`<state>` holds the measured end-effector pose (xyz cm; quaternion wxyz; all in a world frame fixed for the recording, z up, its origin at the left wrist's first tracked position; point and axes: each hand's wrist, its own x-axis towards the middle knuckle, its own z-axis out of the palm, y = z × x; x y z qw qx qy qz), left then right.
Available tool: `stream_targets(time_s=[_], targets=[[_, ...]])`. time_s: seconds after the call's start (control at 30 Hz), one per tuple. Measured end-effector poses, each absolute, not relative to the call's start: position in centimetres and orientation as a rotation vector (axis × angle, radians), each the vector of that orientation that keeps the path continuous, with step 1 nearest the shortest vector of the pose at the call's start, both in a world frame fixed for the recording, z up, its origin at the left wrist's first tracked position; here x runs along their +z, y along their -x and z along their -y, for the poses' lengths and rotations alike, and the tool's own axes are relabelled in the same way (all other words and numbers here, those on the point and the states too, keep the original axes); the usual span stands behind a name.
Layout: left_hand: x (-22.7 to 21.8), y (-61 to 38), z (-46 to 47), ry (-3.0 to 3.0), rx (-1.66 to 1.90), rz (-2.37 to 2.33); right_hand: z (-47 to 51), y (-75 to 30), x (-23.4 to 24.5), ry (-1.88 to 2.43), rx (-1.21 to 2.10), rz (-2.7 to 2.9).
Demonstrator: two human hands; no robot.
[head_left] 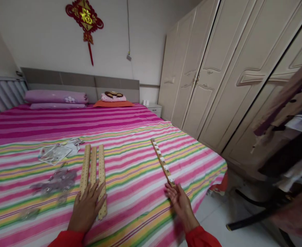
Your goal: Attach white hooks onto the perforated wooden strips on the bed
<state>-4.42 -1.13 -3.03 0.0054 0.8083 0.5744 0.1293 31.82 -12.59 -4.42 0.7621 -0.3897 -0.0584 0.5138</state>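
Note:
My left hand [89,203] lies with fingers spread over the near part of three pale wooden strips with rows of holes. These are a left strip [85,168], a middle strip [93,166] and a right strip [101,171], side by side on the striped cloth. My right hand [179,203] is palm up at the near end of another wooden strip [162,161], which carries a row of several white round pieces. Its fingers and thumb are apart around that end; whether they bear the strip's weight is unclear.
Clear plastic bags [59,151] and a blurred heap of small bagged parts [59,181] lie left of the strips. A small clear packet [29,213] is nearer. The bed's right edge drops to a tiled floor [212,219], with hanging clothes [290,113] and a wardrobe [207,75] beyond.

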Motion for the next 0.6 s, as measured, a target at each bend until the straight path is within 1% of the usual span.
stream_targets(time_s=[0.2,0.3,0.43,0.5,0.6], targets=[[-2.5,4.2,1.7,-2.510,0.443,-1.810,11.9,-32.5,-4.5,0.611,1.343,0.079],[-2.3,4.1,2.0,-2.487,0.477,-1.792,12.1,-31.8,-4.4,0.597,1.413,0.119],[-2.2,4.1,2.2,-2.433,0.557,-1.751,12.3,-28.8,-3.8,0.649,1.427,0.216],[-2.3,4.3,2.0,-2.371,0.665,-1.731,12.3,-27.0,-3.3,0.655,1.439,0.250],[-2.4,5.0,1.0,-2.151,0.961,-1.751,12.4,-24.6,-2.5,0.658,1.460,0.312]])
